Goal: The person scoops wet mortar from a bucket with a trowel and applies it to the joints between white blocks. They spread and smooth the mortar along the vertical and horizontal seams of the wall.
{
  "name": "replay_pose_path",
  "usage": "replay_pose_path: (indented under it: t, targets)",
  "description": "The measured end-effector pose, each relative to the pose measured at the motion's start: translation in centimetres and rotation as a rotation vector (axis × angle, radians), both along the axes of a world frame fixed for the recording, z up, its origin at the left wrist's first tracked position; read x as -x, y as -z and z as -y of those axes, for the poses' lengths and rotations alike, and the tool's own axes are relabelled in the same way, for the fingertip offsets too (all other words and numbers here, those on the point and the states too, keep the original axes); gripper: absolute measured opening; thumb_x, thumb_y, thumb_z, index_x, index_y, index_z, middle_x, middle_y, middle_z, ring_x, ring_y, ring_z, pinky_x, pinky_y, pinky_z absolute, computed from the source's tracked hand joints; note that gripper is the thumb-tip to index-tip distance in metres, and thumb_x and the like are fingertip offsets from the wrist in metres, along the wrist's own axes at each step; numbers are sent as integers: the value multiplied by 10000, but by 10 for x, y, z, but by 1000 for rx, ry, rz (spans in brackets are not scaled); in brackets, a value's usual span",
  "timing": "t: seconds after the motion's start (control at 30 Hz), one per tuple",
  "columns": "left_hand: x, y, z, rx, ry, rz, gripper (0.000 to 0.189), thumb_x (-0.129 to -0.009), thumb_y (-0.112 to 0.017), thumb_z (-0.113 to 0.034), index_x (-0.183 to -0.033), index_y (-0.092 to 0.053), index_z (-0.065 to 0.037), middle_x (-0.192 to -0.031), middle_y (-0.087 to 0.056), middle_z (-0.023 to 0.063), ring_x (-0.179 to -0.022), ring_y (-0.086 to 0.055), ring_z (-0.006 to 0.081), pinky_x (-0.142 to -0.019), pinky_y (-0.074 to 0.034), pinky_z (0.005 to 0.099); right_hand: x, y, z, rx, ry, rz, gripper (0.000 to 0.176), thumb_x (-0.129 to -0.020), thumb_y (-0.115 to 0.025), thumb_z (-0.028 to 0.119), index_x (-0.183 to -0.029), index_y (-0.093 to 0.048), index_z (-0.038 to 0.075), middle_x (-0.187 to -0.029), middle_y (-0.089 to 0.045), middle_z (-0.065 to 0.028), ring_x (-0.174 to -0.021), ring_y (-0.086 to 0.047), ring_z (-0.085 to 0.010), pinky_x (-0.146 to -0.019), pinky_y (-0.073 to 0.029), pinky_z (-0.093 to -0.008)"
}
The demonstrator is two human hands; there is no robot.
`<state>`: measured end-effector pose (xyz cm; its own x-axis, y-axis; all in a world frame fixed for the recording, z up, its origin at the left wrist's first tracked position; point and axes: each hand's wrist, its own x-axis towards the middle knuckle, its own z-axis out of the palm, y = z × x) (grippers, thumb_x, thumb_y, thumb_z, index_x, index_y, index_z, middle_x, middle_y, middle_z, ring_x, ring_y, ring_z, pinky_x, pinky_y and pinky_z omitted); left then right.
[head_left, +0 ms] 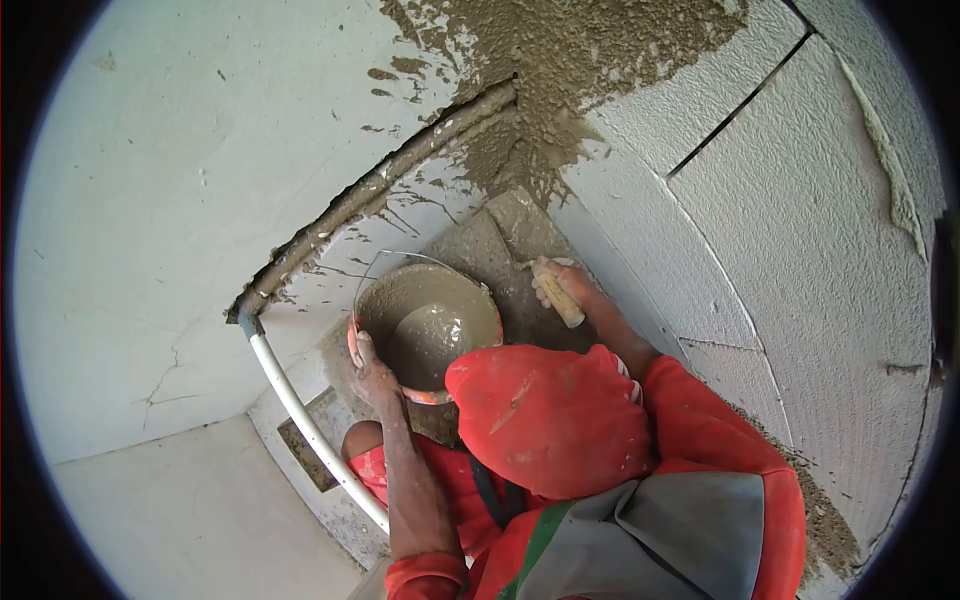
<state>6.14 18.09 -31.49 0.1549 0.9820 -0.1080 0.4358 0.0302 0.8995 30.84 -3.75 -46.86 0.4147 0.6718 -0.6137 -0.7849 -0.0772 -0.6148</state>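
Note:
Neither of my hands is in view. Below me another person in a red head covering (550, 420) crouches in the corner, seen from above and behind. That person's left hand (371, 372) grips the near left side of a bucket (497, 330) with a wire handle (405, 254). Wet grey mortar (425, 335) lies inside it. The person's right hand (556, 280) is closed around the wooden handle of a trowel (562, 302), just right of the bucket. Its blade is hard to make out against the grey floor.
Wet mortar (600, 50) covers the wall corner above. A mortar-filled groove (380, 185) runs down the left wall to a white pipe (305, 420). Pale blocks (790, 180) form the right wall. A dark rectangular recess (308, 455) lies in the floor.

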Motion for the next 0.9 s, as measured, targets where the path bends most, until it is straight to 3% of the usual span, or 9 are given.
replay_pose_path:
  t: [0.13,0.23,0.33,0.43,0.5,0.63,0.73,0.83,0.9]
  targets:
    - [-1,4,2,4,-103,-50,493,-901,-624,-432,-1195,-646,-36,-951,-658,86,-825,-567,153,-776,-457,322,25,-1,3,-47,239,-92,379,-947,-539,434,-1024,-570,64,-778,-592,-87,-586,-585,-192,-484,-488,-333]
    - [-6,3,3,-63,-87,13,502,-883,-641,-452,-1139,-665,-21,-892,-651,87,-778,-560,167,-736,-454,330,36,-31,16,52,115,95,338,-952,-542,396,-991,-573,61,-785,-591,-73,-587,-587,-179,-507,-504,-329]
    - [-6,12,-4,-75,-78,27,501,-876,-650,-454,-1123,-669,-19,-860,-646,77,-740,-554,169,-700,-450,325,57,-82,32,373,-362,658,285,-935,-572,339,-989,-589,60,-781,-610,-79,-602,-600,-188,-535,-508,-366]
    - [-1,13,-3,-11,-82,-1,492,-879,-651,-444,-1110,-667,-10,-862,-651,81,-741,-563,170,-698,-456,321,81,9,50,523,-467,1127,316,-906,-590,334,-1011,-602,36,-876,-661,-127,-737,-659,-270,-652,-524,-433]
    - [-2,7,-3,-27,-74,-54,493,-880,-654,-433,-1091,-663,12,-860,-652,87,-746,-567,168,-699,-460,321,66,-2,40,607,-645,1287,345,-894,-585,344,-1024,-611,25,-965,-664,-171,-890,-646,-337,-757,-511,-461]
    - [-8,8,4,-118,-82,141,498,-873,-665,-431,-967,-643,58,-819,-637,109,-733,-562,179,-684,-461,334,21,10,14,767,-490,1070,403,-873,-578,375,-1033,-621,8,-1094,-638,-230,-1117,-557,-415,-903,-465,-497]
    - [-6,4,3,-41,-93,87,491,-876,-666,-417,-952,-636,67,-829,-641,119,-746,-568,179,-695,-466,335,0,-15,-7,1004,-364,1024,430,-869,-575,401,-1011,-636,-1,-1076,-633,-256,-1104,-561,-430,-910,-462,-507]
    - [-8,5,2,15,-95,3,484,-880,-663,-408,-986,-636,64,-863,-654,127,-777,-586,183,-725,-478,336,-2,-8,4,964,-385,1214,479,-867,-580,432,-1000,-637,-24,-1067,-626,-284,-1061,-582,-451,-907,-469,-503]
    - [-4,1,5,48,-94,-162,483,-880,-664,-405,-1011,-634,58,-879,-655,121,-788,-588,177,-730,-479,330,12,-7,-2,949,-199,1073,492,-874,-572,439,-991,-638,-34,-1062,-620,-301,-1038,-588,-467,-900,-474,-504]
